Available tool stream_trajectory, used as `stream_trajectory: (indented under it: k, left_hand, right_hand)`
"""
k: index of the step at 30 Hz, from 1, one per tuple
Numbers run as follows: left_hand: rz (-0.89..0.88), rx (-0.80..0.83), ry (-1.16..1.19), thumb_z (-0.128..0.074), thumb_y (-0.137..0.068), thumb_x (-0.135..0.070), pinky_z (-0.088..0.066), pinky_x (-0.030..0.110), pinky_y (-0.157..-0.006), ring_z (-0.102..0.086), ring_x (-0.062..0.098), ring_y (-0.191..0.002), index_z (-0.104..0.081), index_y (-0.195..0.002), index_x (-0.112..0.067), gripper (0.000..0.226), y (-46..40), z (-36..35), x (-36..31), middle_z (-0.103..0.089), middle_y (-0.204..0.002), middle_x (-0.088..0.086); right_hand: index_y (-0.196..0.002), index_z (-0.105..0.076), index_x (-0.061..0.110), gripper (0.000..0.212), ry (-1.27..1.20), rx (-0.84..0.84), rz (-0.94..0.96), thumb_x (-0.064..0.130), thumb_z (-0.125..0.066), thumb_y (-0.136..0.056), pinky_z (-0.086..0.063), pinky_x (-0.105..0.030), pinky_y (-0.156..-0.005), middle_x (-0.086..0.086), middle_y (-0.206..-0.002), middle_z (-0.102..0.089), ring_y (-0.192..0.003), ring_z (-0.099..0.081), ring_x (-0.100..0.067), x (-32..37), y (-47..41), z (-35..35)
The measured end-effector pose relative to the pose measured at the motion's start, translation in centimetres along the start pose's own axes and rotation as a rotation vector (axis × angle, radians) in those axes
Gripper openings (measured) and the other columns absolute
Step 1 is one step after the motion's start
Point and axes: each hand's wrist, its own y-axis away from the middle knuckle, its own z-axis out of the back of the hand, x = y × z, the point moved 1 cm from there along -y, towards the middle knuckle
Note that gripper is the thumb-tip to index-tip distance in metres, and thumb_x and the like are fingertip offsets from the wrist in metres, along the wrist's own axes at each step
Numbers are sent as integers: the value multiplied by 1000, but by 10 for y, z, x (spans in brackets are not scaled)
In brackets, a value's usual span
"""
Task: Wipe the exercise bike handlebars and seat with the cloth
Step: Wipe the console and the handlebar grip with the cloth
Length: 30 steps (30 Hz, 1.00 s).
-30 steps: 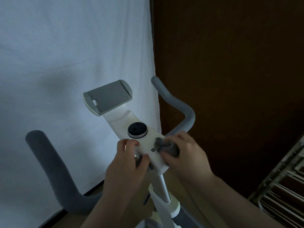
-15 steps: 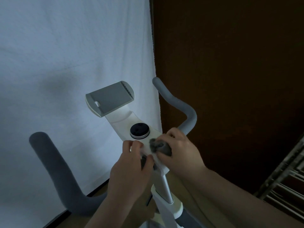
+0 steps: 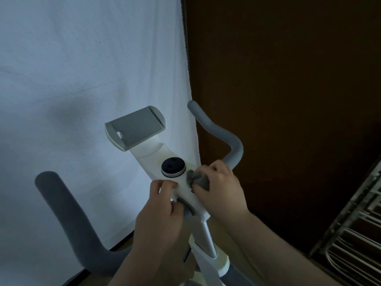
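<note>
A white exercise bike console (image 3: 150, 155) with a black round knob (image 3: 173, 166) and a grey device holder (image 3: 136, 125) stands before me. Grey padded handlebars curve out on the left (image 3: 61, 211) and on the right (image 3: 218, 131). My right hand (image 3: 221, 188) grips a small bunched grey cloth (image 3: 196, 178) and holds it against the console just right of the knob. My left hand (image 3: 158, 213) curls round the console's near left edge and the bar under it. The seat is out of view.
A white sheet (image 3: 82, 79) hangs behind the bike on the left. Dark brown wood panelling (image 3: 288, 100) fills the right. A metal wire rack (image 3: 354, 234) stands at the lower right. The bike's stem (image 3: 206, 240) runs down between my forearms.
My right hand has slid the cloth up the console, from its near end to just beside the knob. My left hand has kept its grip on the console's edge.
</note>
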Motion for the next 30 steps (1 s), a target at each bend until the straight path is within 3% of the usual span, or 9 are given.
stream_trajectory:
  k: [3, 8, 12, 15, 19, 21, 23, 28, 30]
  left_hand:
    - [-7, -8, 43, -56, -90, -36, -41, 7, -62, -61, 5, -82, -47, -114, -32, 26, -1, 0, 1, -40, -124, -18]
    - [-2, -24, 44, -51, -88, -43, -42, 8, -59, -60, -1, -81, -44, -114, -34, 29, 1, 1, -2, -36, -122, -20]
    - [-9, -5, 28, -53, -86, -47, -39, 7, -58, -61, 3, -85, -41, -116, -35, 34, 2, -1, -3, -33, -124, -20]
    - [5, -5, -4, -54, -87, -46, -36, 6, -56, -61, 6, -85, -39, -115, -35, 34, 1, -1, -6, -32, -124, -18]
    - [1, 5, -43, -54, -88, -41, -33, 7, -53, -61, 6, -85, -39, -117, -33, 34, 2, -1, -8, -31, -126, -18]
    - [7, 11, -24, -55, -88, -41, -34, 8, -52, -61, 4, -82, -38, -115, -35, 33, 2, 1, -8, -31, -124, -19]
    - [3, 13, -10, -54, -88, -44, -37, 8, -52, -60, 3, -83, -37, -114, -36, 32, 2, 2, -9, -30, -122, -18]
    - [-14, 17, -26, -52, -84, -51, -32, 7, -51, -55, 3, -95, -37, -114, -37, 37, 3, 2, -11, -29, -120, -20]
    - [-28, 16, -30, -52, -82, -52, -31, 7, -54, -52, 2, -99, -37, -113, -36, 38, 3, 1, -11, -30, -120, -20]
  right_hand:
    - [-100, -65, 26, 22, -62, 62, 88, 33, -61, -79, -48, -31, -72, 4, -95, -50, -87, -49, -13, 3, 18, -3]
    - [-109, -62, 24, 29, -127, -170, -125, 35, -65, -83, -53, -31, -74, 6, -101, -47, -93, -48, -11, -19, 28, -2]
    - [-120, -50, 32, 33, -137, 38, -108, 48, -49, -91, -46, -20, -79, 16, -107, -37, -96, -43, -1, -23, 36, 6]
    - [-112, -48, 35, 20, -259, 14, -248, 42, -49, -93, -51, -25, -80, 17, -106, -39, -93, -49, 0, -24, 33, 12]
    - [-122, -43, 34, 40, -130, 52, -19, 54, -40, -87, -52, -19, -78, 15, -115, -38, -97, -47, -1, 5, 52, -4]
    - [-122, -43, 34, 42, -154, -3, -91, 57, -37, -87, -54, -20, -76, 17, -115, -38, -95, -50, -1, -5, 47, -3]
    - [-122, -44, 36, 40, -258, -88, -266, 54, -41, -86, -55, -23, -76, 17, -115, -39, -93, -52, 1, -17, 45, -1]
    - [-121, -47, 44, 41, -436, -37, -218, 43, -58, -82, -57, -26, -78, 25, -116, -37, -105, -52, -1, -18, 67, -6]
    - [-114, -52, 44, 34, -555, -157, -347, 31, -64, -84, -57, -32, -81, 23, -112, -43, -103, -53, 0, -24, 72, -13]
